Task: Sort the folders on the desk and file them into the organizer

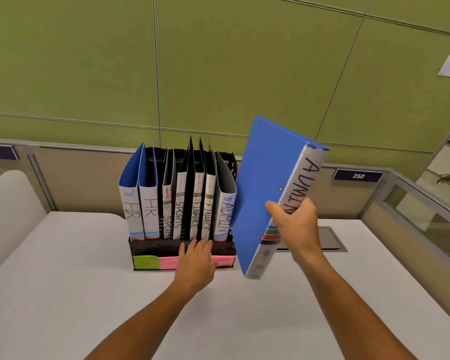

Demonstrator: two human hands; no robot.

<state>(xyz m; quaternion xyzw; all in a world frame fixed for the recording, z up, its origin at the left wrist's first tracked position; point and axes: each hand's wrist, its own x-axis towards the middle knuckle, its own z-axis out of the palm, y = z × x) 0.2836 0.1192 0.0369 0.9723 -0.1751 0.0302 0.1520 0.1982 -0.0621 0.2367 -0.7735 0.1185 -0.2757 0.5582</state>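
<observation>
Left hand [196, 261] flat on organizer [151, 247]; right hand [295, 224] fingers gripping "ADMIN" folder [268, 183].

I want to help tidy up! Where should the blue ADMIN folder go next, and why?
Probably slide the blue folder held by the right hand into the organizer at its right end, beside the other ADMIN folder. The left hand rests on the front.

I'm seeing a blue folder [265, 183] with a white spine, black ADMIN lettering and red, grey and blue stripes near its foot. The organizer [218, 249] is showing black, wearing a green note [146, 262] and pink notes [168, 262] in front. Filed folders are showing blue or black covers with white spines. The surface [89, 294] is looking white, the wall [218, 61] green.
</observation>
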